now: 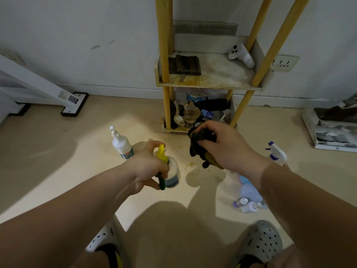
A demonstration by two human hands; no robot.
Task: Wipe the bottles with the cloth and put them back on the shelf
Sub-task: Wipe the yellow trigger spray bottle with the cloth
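My left hand [148, 167] grips a spray bottle [172, 175] with a yellow-green trigger head, held above the floor. My right hand [229, 147] holds a bunched dark and yellow cloth [201, 144] just right of that bottle, not touching it. On the floor, a white bottle [122, 142] stands left of my left hand. A spray bottle with a purple nozzle [276, 152] stands behind my right wrist. Small bottles [248, 206] lie beside a blue cloth under my right forearm. The wooden shelf [210, 84] stands against the wall ahead.
The shelf's stained middle board carries a dark folded cloth [185, 64] and a white device [241, 55]. Its bottom tier [199, 113] is crammed with spoons and clutter. A white frame foot [74, 103] sits left; papers [332, 132] lie right. My sandalled feet [260, 242] are below.
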